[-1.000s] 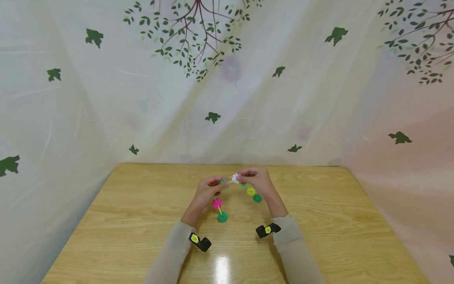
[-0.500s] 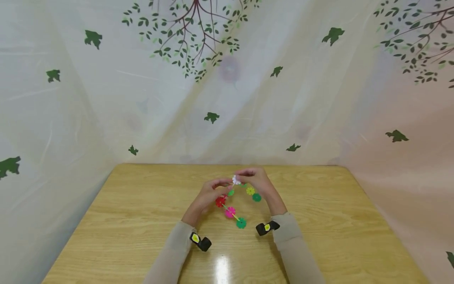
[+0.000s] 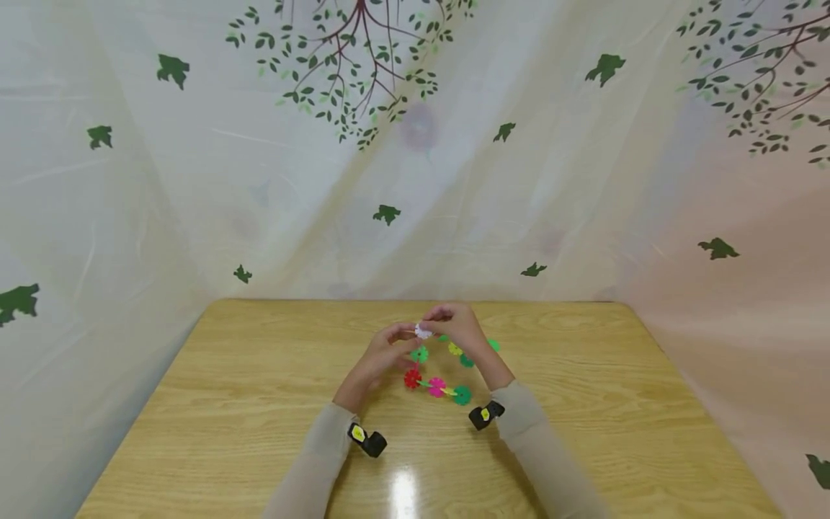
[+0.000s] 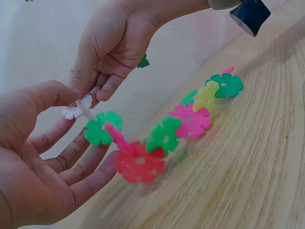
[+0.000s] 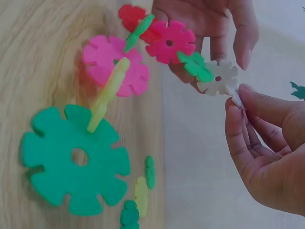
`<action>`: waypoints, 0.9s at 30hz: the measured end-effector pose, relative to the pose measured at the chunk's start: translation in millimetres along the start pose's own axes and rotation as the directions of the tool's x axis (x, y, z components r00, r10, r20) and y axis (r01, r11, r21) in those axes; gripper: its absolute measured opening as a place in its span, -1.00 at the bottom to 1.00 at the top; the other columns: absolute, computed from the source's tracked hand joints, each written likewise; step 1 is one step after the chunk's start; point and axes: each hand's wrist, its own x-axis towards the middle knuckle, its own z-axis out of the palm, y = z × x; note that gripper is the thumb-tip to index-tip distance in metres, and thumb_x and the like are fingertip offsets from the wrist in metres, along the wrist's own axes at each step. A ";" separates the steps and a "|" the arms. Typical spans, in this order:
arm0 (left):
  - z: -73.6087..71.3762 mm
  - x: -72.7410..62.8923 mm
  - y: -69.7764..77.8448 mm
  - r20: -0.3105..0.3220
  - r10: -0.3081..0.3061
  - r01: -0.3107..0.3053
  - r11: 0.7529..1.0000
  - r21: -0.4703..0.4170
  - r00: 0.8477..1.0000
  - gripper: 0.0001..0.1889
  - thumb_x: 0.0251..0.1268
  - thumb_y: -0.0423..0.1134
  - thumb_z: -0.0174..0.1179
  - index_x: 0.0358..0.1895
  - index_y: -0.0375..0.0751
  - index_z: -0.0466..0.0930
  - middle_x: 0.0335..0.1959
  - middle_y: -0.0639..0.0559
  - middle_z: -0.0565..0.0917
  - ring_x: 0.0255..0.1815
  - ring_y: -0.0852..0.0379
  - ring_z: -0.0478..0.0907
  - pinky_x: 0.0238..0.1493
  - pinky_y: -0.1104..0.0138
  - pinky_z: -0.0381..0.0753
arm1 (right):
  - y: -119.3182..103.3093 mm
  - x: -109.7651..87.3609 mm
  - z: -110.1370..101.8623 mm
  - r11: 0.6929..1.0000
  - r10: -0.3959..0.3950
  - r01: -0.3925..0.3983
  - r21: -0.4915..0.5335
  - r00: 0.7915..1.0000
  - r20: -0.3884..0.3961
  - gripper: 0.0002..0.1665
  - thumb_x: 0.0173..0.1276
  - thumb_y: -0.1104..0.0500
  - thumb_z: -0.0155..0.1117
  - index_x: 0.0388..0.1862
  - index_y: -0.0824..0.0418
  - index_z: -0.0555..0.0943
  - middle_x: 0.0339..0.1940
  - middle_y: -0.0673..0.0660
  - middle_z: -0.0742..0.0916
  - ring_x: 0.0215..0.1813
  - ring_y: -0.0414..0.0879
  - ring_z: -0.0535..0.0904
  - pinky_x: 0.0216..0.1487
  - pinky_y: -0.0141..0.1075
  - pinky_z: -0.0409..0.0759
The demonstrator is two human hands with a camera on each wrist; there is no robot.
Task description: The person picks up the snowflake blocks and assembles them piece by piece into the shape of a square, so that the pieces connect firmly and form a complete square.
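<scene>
A chain of interlocking plastic snowflake discs hangs between and below the hands. My right hand [image 3: 457, 328] pinches a white disc [image 5: 236, 98] at its upper end. Next to it is another white disc [image 5: 218, 78], slotted to a light green disc [image 4: 102, 128]. Thumb and fingers of my left hand [image 3: 385, 349] curve round this white end, fingers partly behind the discs. Further along are a red disc [image 3: 412, 379], a pink disc [image 3: 437, 387] and a dark green end disc [image 3: 462, 395], joined by smaller-looking edge-on pieces. Whether the chain's lower end touches the table is unclear.
Loose discs lie on the wooden table [image 3: 259, 404] beyond the chain: a yellow disc [image 3: 455, 348], a dark green disc [image 3: 467, 360] and a light green disc [image 3: 494, 346] beside the right wrist. A printed curtain [image 3: 292, 216] hangs behind the table's far edge.
The chain's lower part has swung from under the left hand out to the right. My right hand has shifted slightly left, uncovering a green disc at its right. The left hand stays nearly in place.
</scene>
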 end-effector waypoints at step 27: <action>-8.0 1.7 -3.4 -0.101 -0.027 0.023 0.999 -0.040 0.995 -0.69 0.37 -0.35 0.26 0.12 -0.36 0.54 -0.09 0.00 0.58 -0.22 0.16 0.59 -0.14 0.14 0.77 | 24.1 -13.2 -79.5 0.926 0.001 0.136 -0.351 0.932 0.362 -0.81 0.37 0.34 0.36 -0.12 0.47 0.69 -0.29 0.30 0.79 -0.27 -0.08 0.68 -0.21 -0.26 0.69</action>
